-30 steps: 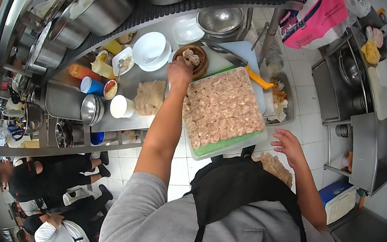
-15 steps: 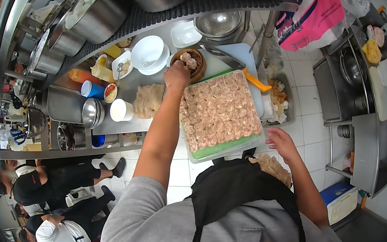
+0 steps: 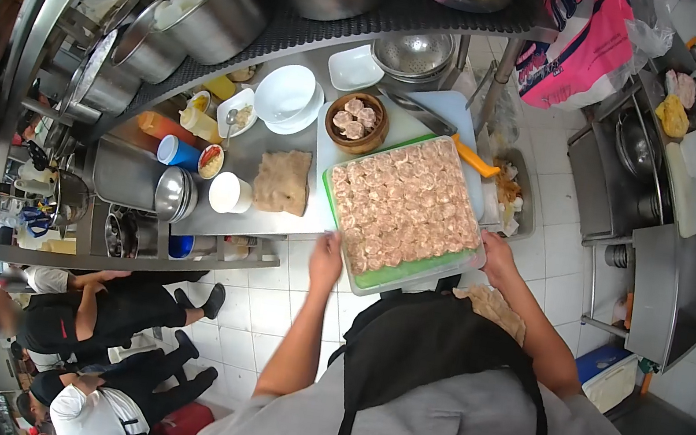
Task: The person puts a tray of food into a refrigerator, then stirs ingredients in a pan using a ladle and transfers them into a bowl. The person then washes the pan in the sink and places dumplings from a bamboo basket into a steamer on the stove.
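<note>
Left hand (image 3: 326, 257) and right hand (image 3: 498, 255) at opposite sides of a shallow clear tray (image 3: 422, 269). The right fingers meet the tray's near right corner; whether they are closed on the rim or only rest against it cannot be told. The left fingers, slightly blurred and partly curled, lie at the near left edge; contact or grip is likewise unclear.

The tray, lined in green, carries close rows of pale dumplings (image 3: 404, 199), with a bare green strip along the near side. Its near part projects beyond the edge of the metal tabletop (image 3: 267, 221).

Just past the tray's far left corner, a round wooden basket (image 3: 374, 139) holds several dumplings on a white cutting board (image 3: 331, 151). Beyond the tray lies a knife with an orange handle (image 3: 474, 157).

To the left are a folded brown cloth (image 3: 282, 181), a white cup (image 3: 229, 194) and stacked metal bowls (image 3: 176, 195). Farther back stand white bowls (image 3: 284, 93), a square white dish (image 3: 356, 68) and a colander (image 3: 413, 53). Metal pots (image 3: 216, 16) occupy the shelf (image 3: 364, 37) above. At lower left, well apart, stand other people (image 3: 116, 318).
</note>
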Demonstrator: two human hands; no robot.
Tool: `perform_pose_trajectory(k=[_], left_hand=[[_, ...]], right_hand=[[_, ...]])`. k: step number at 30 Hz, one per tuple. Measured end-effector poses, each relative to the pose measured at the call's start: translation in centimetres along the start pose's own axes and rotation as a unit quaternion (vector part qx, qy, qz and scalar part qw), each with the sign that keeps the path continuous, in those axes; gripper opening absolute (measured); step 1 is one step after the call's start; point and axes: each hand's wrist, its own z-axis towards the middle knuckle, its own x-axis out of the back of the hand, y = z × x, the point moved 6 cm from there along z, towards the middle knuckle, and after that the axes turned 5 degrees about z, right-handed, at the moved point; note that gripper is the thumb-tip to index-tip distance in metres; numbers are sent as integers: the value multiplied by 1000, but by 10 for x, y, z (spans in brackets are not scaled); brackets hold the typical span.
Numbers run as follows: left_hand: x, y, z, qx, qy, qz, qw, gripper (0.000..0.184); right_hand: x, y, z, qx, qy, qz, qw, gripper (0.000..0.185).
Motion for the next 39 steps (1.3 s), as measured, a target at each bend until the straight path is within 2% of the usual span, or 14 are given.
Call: perform_pose_trajectory(k=[2, 7, 11, 14, 18, 23, 26, 27, 30, 32, 35, 36, 37, 39], left_hand=[[-23, -22, -38, -50, 7, -36, 998, 41], [-20, -14, -58, 6, -14, -18, 1000, 29], [-11, -42, -45, -78, 34, -46, 995, 30], [2, -61, -47, 79, -73, -315, 943, 27], [41, -61, -51, 48, -90, -447, 889, 18], [58, -57, -54, 25, -105, -432, 895, 15], [42, -61, -57, 24, -114, -419, 900, 17], [35, -68, -59, 28, -132, -416, 899, 15], [1, -79, -63, 17, -139, -397, 907, 15], [-20, -87, -59, 24, -96, -424, 900, 14], [-27, -73, -62, 51, -52, -467, 881, 17], [-22, -63, -65, 57, -44, -486, 871, 19], [-29, -71, -58, 53, -68, -502, 861, 37], [-17, -51, -78, 99, -86, -537, 833, 55]], right_hand=[[-5, 20, 16, -8, -30, 31, 999, 36], [-28, 12, -6, -27, -146, 68, 987, 40], [-34, 24, -9, -11, -153, 113, 982, 41], [-12, 39, -19, 40, -151, 91, 984, 43], [-4, 5, -74, 78, -174, 87, 978, 41], [75, -31, -121, 122, -148, 80, 978, 35], [147, -48, -167, 161, -119, 12, 980, 33], [175, -62, -189, 222, -67, -102, 967, 31], [164, -131, -295, 358, 10, -349, 866, 26], [145, -162, -344, 397, -5, -340, 852, 26], [71, -186, -394, 450, -37, -495, 742, 17], [38, -182, -395, 522, -69, -535, 661, 10], [5, -173, -387, 587, -99, -566, 571, 4], [-46, -149, -348, 667, -149, -590, 431, 16]])
